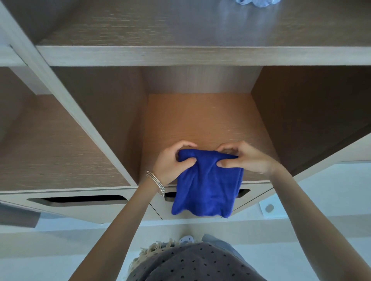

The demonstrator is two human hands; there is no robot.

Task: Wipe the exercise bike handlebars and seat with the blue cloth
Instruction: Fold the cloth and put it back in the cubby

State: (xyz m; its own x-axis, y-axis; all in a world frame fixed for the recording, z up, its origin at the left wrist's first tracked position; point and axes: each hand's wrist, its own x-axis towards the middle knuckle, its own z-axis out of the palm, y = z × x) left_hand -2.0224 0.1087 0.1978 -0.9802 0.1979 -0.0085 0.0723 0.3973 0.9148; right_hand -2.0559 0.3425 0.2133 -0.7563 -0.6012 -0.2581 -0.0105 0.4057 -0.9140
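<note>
A blue cloth (206, 188) hangs folded in front of an open wooden cubby (200, 116). My left hand (172, 162) pinches its upper left edge between thumb and curled fingers; thin bangles circle that wrist. At the cloth's upper right edge, my right hand (243, 158) pinches it the same way. The cloth's lower part droops over the cubby's front lip. No exercise bike is in view.
The shelf unit has a second cubby (50, 144) at the left and a top shelf (180, 24) above, with a pale crumpled item (257, 2) at its far edge. Drawer fronts with cut-out handles (80, 199) lie below. Pale floor (321, 230) surrounds my feet.
</note>
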